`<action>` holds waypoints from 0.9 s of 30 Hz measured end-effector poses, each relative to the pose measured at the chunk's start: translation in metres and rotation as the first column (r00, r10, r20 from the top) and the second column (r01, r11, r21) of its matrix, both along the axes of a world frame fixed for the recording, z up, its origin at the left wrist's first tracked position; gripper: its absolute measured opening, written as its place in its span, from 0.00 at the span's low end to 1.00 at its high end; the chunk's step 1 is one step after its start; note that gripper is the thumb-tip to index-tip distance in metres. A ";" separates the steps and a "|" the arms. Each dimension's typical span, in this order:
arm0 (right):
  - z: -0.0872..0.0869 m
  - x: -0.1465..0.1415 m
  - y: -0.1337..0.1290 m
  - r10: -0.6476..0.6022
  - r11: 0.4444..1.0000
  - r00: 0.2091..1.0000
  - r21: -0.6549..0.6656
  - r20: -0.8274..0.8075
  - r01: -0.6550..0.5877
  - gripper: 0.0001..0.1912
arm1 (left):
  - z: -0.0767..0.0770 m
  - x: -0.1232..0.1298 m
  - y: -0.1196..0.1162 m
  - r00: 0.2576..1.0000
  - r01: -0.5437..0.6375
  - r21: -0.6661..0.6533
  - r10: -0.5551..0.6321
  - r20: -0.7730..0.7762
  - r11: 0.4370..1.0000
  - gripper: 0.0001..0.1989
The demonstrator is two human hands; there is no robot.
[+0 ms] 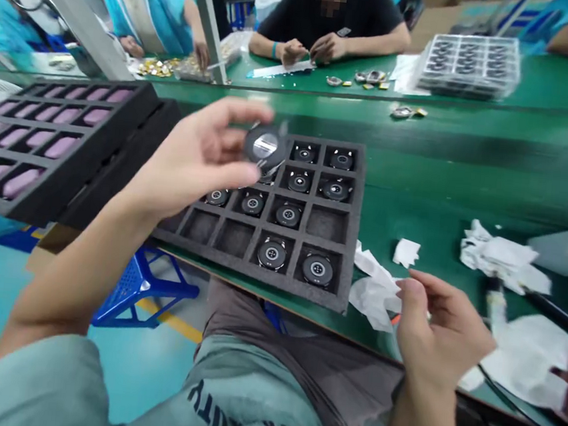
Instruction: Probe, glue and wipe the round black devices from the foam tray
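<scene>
Left hand (185, 163) holds a watch (265, 145) above a tray (352, 246)

The left hand is part closed, thumb and fingers gripping the round, dark watch by its rim; a little blur softens it. It is in front of the tray's far-left cells. The tray lies along the near edge of the counter (442, 181), with more watches (317, 270) sitting in its cells, two of them in the right-hand cells of the nearest row.

The right hand (433, 328) is loosely curled at the counter's near edge, right of the tray, thumb and forefinger close together beside white tissue (375, 290); whether it pinches anything, I cannot tell. Left of the tray is a black rack (100, 148) of purple pieces (62, 147).
</scene>
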State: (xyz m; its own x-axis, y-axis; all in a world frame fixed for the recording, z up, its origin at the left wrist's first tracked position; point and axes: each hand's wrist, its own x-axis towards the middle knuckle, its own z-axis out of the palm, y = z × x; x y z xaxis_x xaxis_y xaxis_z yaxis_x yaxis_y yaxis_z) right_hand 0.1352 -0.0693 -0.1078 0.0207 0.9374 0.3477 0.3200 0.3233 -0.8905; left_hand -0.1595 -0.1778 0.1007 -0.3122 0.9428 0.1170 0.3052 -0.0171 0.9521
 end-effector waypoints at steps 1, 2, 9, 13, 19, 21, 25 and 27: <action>-0.002 -0.001 -0.001 0.013 1.000 1.000 -0.006 0.005 -0.013 0.19 | -0.004 -0.005 -0.021 0.995 -0.018 -0.053 0.013 -0.094 0.998 0.30; -0.004 -0.001 -0.001 0.032 0.999 0.999 -0.018 0.011 -0.032 0.19 | -0.012 -0.008 -0.040 0.982 -0.037 -0.124 0.012 -0.191 0.992 0.27; -0.005 -0.005 -0.003 0.085 0.996 0.996 -0.029 0.004 -0.085 0.16 | -0.076 -0.004 -0.085 0.663 -0.048 -0.279 -0.179 -0.727 0.959 0.23; -0.002 -0.002 -0.006 0.052 0.998 0.999 -0.032 -0.012 -0.053 0.15 | -0.073 -0.014 -0.082 0.674 -0.105 -0.199 -0.077 -0.735 0.974 0.28; 0.004 0.007 -0.014 0.021 0.999 0.998 -0.046 -0.059 -0.024 0.16 | -0.056 -0.068 -0.027 0.647 -0.228 -0.134 0.047 -0.761 0.964 0.38; 0.006 0.015 -0.016 -0.001 0.999 0.998 -0.053 -0.055 -0.001 0.16 | -0.054 -0.090 -0.005 0.740 -0.152 -0.280 -0.078 -0.668 0.948 0.42; 0.007 0.037 -0.016 -0.108 0.993 0.994 -0.039 -0.012 0.107 0.15 | -0.048 -0.111 0.020 0.767 -0.023 -0.406 -0.245 -0.593 0.914 0.43; 0.005 0.048 -0.014 -0.137 0.990 0.991 -0.038 -0.002 0.137 0.15 | -0.041 -0.110 0.027 0.748 -0.015 -0.427 -0.273 -0.604 0.904 0.40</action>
